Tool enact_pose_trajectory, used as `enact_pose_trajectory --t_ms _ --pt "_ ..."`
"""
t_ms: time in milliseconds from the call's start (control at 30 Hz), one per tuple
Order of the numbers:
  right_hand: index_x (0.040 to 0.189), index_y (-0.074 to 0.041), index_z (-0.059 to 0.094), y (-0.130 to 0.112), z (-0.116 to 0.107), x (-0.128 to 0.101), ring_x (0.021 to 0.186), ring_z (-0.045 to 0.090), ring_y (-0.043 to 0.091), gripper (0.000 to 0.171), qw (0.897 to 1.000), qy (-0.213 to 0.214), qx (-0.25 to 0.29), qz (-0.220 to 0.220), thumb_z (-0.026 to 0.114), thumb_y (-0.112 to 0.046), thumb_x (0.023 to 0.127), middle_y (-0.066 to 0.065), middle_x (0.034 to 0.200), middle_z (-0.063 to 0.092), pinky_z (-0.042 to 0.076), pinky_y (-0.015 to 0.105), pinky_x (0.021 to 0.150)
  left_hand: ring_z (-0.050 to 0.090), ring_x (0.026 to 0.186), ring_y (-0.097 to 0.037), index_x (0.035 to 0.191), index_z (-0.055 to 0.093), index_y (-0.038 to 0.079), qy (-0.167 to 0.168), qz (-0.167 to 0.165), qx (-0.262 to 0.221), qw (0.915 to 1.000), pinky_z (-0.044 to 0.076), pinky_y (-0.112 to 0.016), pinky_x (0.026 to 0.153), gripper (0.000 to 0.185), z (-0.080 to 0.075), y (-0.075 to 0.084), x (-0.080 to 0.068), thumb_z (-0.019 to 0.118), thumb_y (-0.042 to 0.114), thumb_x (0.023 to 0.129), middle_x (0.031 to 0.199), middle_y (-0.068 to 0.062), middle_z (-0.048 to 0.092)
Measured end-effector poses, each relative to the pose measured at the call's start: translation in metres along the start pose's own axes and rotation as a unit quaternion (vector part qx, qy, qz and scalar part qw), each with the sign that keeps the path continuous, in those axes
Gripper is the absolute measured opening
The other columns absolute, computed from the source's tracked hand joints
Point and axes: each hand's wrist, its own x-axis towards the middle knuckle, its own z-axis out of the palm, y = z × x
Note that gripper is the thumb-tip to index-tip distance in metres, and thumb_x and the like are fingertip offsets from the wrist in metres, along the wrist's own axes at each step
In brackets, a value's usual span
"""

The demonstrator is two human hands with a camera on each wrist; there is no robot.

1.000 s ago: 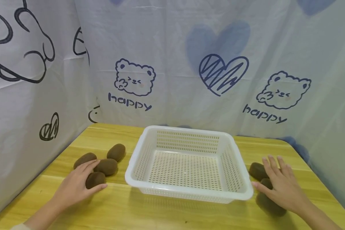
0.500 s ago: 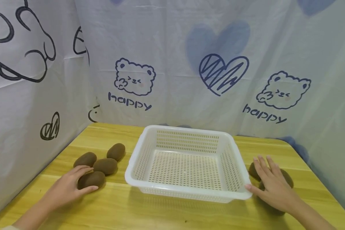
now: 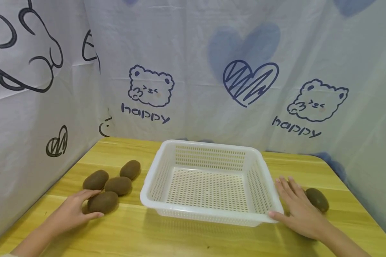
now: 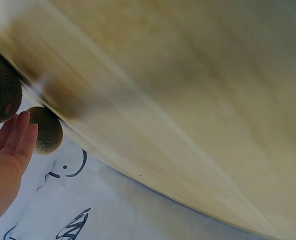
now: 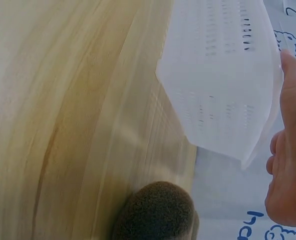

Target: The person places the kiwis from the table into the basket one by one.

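Observation:
A white perforated basket [image 3: 206, 211] stands empty in the middle of the wooden table [image 3: 132, 235]. Left of it lie several brown kiwis: one at the back [image 3: 130, 169], two in the middle [image 3: 95, 179] [image 3: 118, 185], and the nearest one [image 3: 103, 202]. My left hand [image 3: 72, 210] lies flat with straight fingers against that nearest kiwi [image 4: 46, 129]. My right hand [image 3: 297, 210] rests flat by the basket's right front corner [image 5: 223, 75], thumb at the rim. A kiwi [image 3: 317, 199] lies just right of its fingers. Another kiwi [image 5: 155, 210] sits under that wrist.
Printed white cloth [image 3: 193, 71] walls the table on the left, back and right. The table's near edge runs along the bottom of the head view.
My left hand has slid back toward me, off the kiwis. My right hand has moved left to the basket's corner, uncovering a kiwi on its right.

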Motion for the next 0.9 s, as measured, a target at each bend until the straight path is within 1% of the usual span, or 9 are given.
enact_pose_trajectory --t_ms 100,200,333,500,600,700,767,833,900 --pt "0.149 -0.005 0.009 -0.002 0.000 0.001 0.144 -0.013 0.030 0.090 1.000 -0.007 0.005 0.000 0.057 -0.048 0.087 0.018 0.156 0.005 0.000 0.063 0.112 0.063 0.090 -0.033 0.115 0.059 -0.004 -0.013 0.002 0.001 0.9999 0.054 -0.042 0.072 0.067 0.000 -0.003 -0.002 0.082 0.033 0.065 0.108 -0.019 0.064" --pt "0.149 -0.004 0.010 -0.005 0.000 0.002 0.144 -0.013 0.030 0.091 1.000 -0.012 0.000 0.000 0.057 -0.049 0.086 0.017 0.156 0.005 0.010 0.067 0.107 0.063 0.084 -0.028 0.115 0.058 -0.004 -0.020 0.003 0.000 0.9998 0.054 -0.034 0.067 0.066 0.001 -0.005 -0.002 0.083 0.030 0.065 0.107 -0.017 0.065" --pt "0.149 -0.002 0.010 -0.009 0.000 0.004 0.144 -0.013 0.027 0.093 1.000 -0.011 -0.017 -0.006 0.058 -0.051 0.085 0.017 0.156 0.006 0.023 0.068 0.102 0.063 0.081 -0.022 0.116 0.058 -0.004 -0.030 -0.005 -0.009 0.9995 0.054 -0.028 0.065 0.063 0.002 -0.006 -0.003 0.083 0.025 0.065 0.104 -0.014 0.066" --pt "0.148 0.000 0.011 -0.011 0.001 0.004 0.144 -0.011 0.027 0.096 1.000 -0.007 -0.023 -0.009 0.059 -0.052 0.084 0.020 0.156 0.007 0.026 0.066 0.102 0.063 0.078 -0.020 0.114 0.058 -0.004 -0.036 -0.019 -0.023 0.9989 0.054 -0.025 0.063 0.060 0.002 -0.007 -0.002 0.082 0.022 0.066 0.101 -0.013 0.067" --pt "0.148 0.002 0.010 -0.012 0.001 0.005 0.145 -0.009 0.029 0.097 1.000 -0.010 -0.013 -0.004 0.059 -0.052 0.083 0.021 0.155 0.007 0.024 0.064 0.104 0.063 0.077 -0.019 0.112 0.059 -0.004 -0.037 -0.025 -0.030 0.9985 0.054 -0.024 0.062 0.057 0.001 -0.006 -0.002 0.082 0.021 0.066 0.100 -0.013 0.067" --pt "0.147 0.003 0.011 -0.012 0.002 0.007 0.144 -0.006 0.031 0.098 1.000 -0.012 -0.012 -0.004 0.059 -0.053 0.083 0.023 0.154 0.008 0.018 0.060 0.110 0.063 0.076 -0.016 0.111 0.059 -0.004 -0.036 -0.029 -0.035 0.9983 0.054 -0.023 0.061 0.056 0.000 -0.004 -0.001 0.082 0.020 0.067 0.098 -0.012 0.067" --pt "0.147 0.005 0.011 -0.012 0.002 0.008 0.144 -0.002 0.034 0.098 1.000 -0.014 -0.014 -0.008 0.059 -0.053 0.083 0.024 0.154 0.009 0.003 0.045 0.118 0.062 0.076 -0.014 0.111 0.060 -0.004 -0.033 -0.030 -0.035 0.9984 0.054 -0.022 0.061 0.055 0.000 -0.003 -0.001 0.082 0.020 0.066 0.097 -0.011 0.067" --pt "0.146 0.006 0.012 -0.013 0.002 0.009 0.143 0.003 0.037 0.097 1.000 -0.016 -0.020 -0.013 0.059 -0.053 0.083 0.025 0.153 0.011 -0.010 0.026 0.116 0.062 0.075 -0.013 0.110 0.060 -0.004 -0.031 -0.033 -0.036 0.9983 0.054 -0.021 0.061 0.055 -0.001 -0.002 -0.001 0.082 0.019 0.066 0.096 -0.011 0.067" --pt "0.146 0.006 0.013 -0.014 0.001 0.011 0.142 0.008 0.040 0.098 0.999 -0.023 -0.021 -0.011 0.058 -0.053 0.083 0.025 0.153 0.012 -0.012 0.021 0.114 0.062 0.075 -0.013 0.111 0.059 -0.004 -0.031 -0.040 -0.039 0.9980 0.054 -0.022 0.061 0.055 -0.002 -0.001 0.000 0.082 0.020 0.067 0.096 -0.011 0.067"
